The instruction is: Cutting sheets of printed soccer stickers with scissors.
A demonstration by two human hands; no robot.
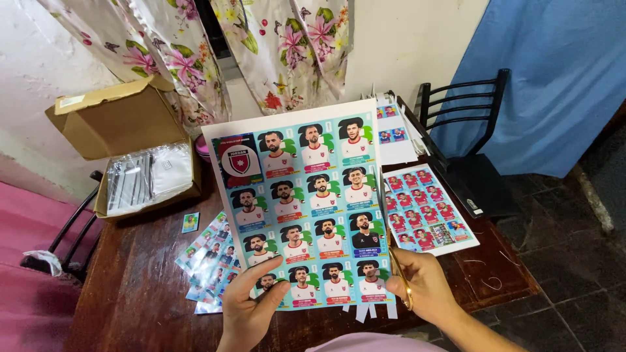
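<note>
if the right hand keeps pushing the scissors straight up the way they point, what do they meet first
The right hand aims the scissors up the sticker sheet's right edge; they would likely meet more of that margin first.

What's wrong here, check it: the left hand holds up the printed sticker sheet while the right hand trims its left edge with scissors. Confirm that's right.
Not quite. In the head view the left hand does hold up the sticker sheet, but the right hand runs the scissors along the sheet's right edge, not its left. The rest stands.
</note>
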